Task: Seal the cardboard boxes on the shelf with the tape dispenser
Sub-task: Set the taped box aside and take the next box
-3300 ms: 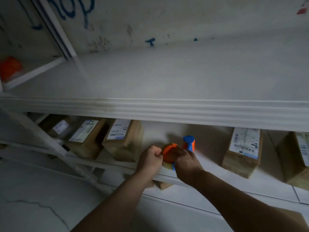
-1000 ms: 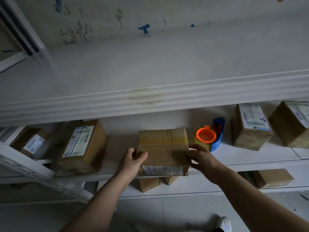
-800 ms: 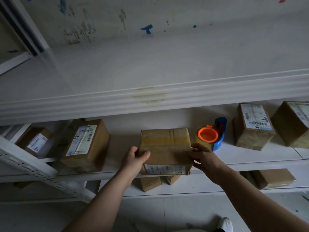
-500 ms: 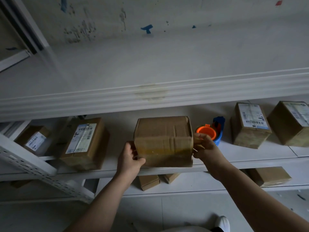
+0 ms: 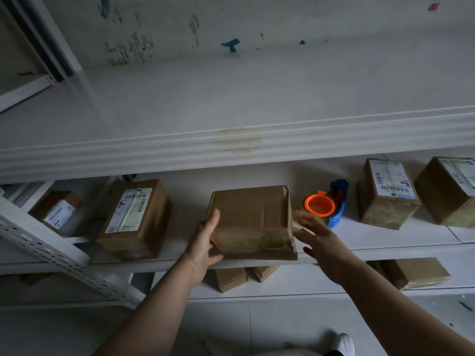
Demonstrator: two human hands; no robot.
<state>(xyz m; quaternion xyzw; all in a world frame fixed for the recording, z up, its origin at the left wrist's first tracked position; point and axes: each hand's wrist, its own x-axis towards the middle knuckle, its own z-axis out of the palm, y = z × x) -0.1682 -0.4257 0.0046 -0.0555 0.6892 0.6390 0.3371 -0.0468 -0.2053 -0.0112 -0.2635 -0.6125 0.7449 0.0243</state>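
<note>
A brown cardboard box lies at the front of the middle white shelf, its plain side up and a yellowish taped face toward me. My left hand holds its left front corner, thumb along the side. My right hand hovers just off the box's right side with fingers spread, holding nothing. The tape dispenser, with an orange roll core and blue body, stands on the shelf right behind my right hand.
Labelled boxes sit to the left and right on the same shelf. More boxes lie on the lower shelf. A deep upper shelf overhangs. A slanted perforated brace crosses the left.
The box was turned over so its plain side faces up and the label is hidden. My right hand has let go of it and opened beside it; the left still holds.
</note>
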